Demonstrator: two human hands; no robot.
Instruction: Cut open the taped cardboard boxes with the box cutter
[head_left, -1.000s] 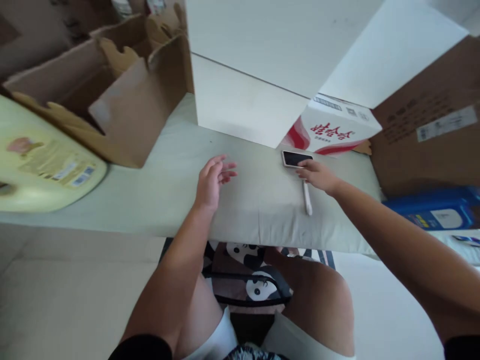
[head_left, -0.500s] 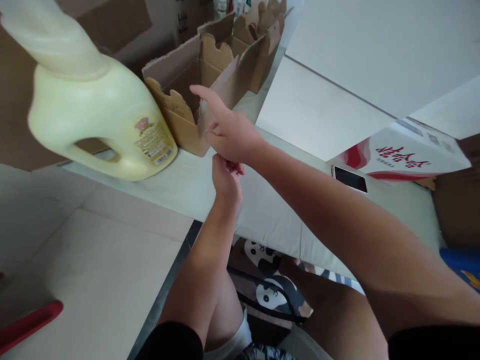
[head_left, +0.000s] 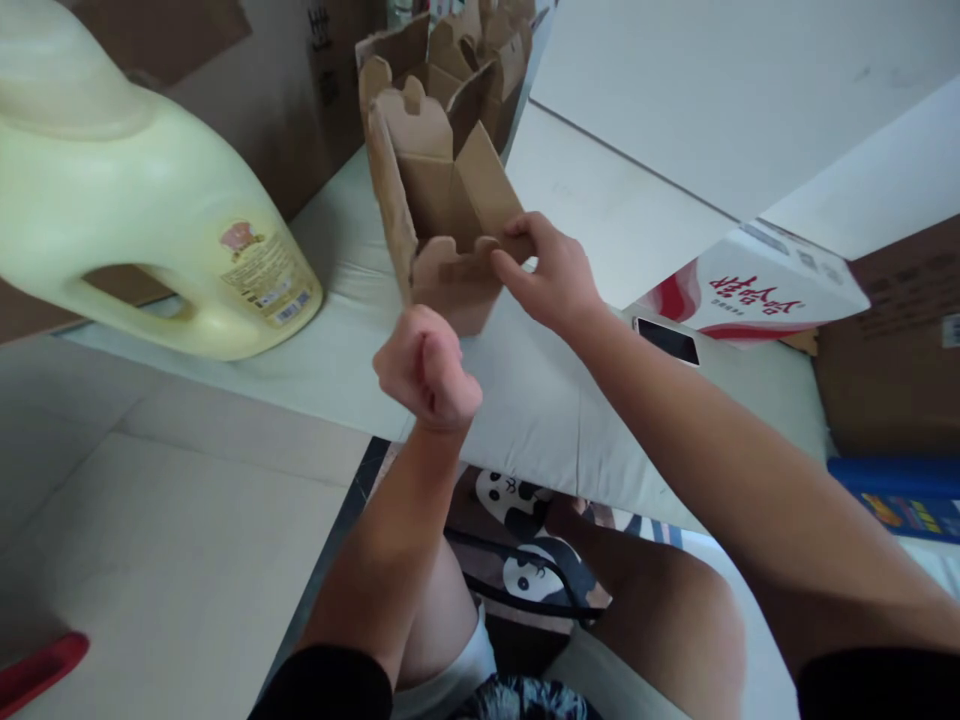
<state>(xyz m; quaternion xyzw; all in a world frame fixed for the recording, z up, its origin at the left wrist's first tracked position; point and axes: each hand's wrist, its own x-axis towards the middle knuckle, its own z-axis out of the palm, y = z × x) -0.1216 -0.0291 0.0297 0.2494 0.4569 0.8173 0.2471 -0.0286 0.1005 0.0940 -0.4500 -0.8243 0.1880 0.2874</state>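
An open-topped cardboard box (head_left: 431, 195) with notched flaps and torn edges stands on the pale cloth-covered surface. My right hand (head_left: 551, 270) pinches its near right edge between thumb and fingers. Just in front of the box, my left hand (head_left: 429, 368) is closed in a fist. The curled fingers hide whatever may be inside it. Behind the box is another opened cardboard carton (head_left: 487, 50) with ragged flaps.
A large pale-yellow jug (head_left: 172, 230) stands at left. On the right are a white cabinet-like block (head_left: 600, 200), a phone (head_left: 666, 342), a red-and-white carton (head_left: 757, 285) and a brown box (head_left: 892, 340). A red handle (head_left: 45, 672) shows at lower left.
The cardboard box has turned and shifted away from the jug. My right hand has gone from pointing above my left hand to gripping the box edge. My left fist has rolled over.
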